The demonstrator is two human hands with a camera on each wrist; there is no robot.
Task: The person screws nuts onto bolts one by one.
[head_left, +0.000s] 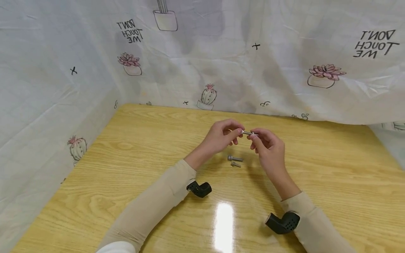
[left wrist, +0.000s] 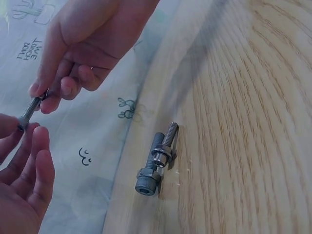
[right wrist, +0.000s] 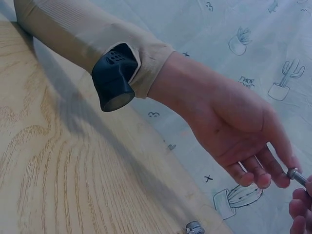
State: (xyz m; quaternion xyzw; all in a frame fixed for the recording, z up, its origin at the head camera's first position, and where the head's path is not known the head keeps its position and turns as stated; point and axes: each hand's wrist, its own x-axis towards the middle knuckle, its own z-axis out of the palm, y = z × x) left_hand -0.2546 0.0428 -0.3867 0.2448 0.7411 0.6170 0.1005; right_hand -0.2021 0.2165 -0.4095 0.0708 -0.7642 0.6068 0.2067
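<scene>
A slim silver bolt (head_left: 247, 133) is held level above the table between both hands. My left hand (head_left: 223, 135) pinches its head end between thumb and fingertips. At the threaded end, my right hand (head_left: 269, 146) pinches with thumb and forefinger; whether a nut sits under those fingertips is hidden. Below the hands, two more bolts lie side by side on the table: a larger socket-head bolt (left wrist: 146, 181) and a smaller bolt (left wrist: 165, 148), each with a nut on its shank. In the right wrist view, the left hand (right wrist: 234, 122) grips the bolt's head (right wrist: 292, 173).
The wood-grain table (head_left: 152, 140) extends around the hands. A white printed curtain (head_left: 177, 70) hangs at its back and left sides. Black elbow-shaped devices (head_left: 200, 189) stick out from both sleeves. A bright light reflection lies on the near tabletop.
</scene>
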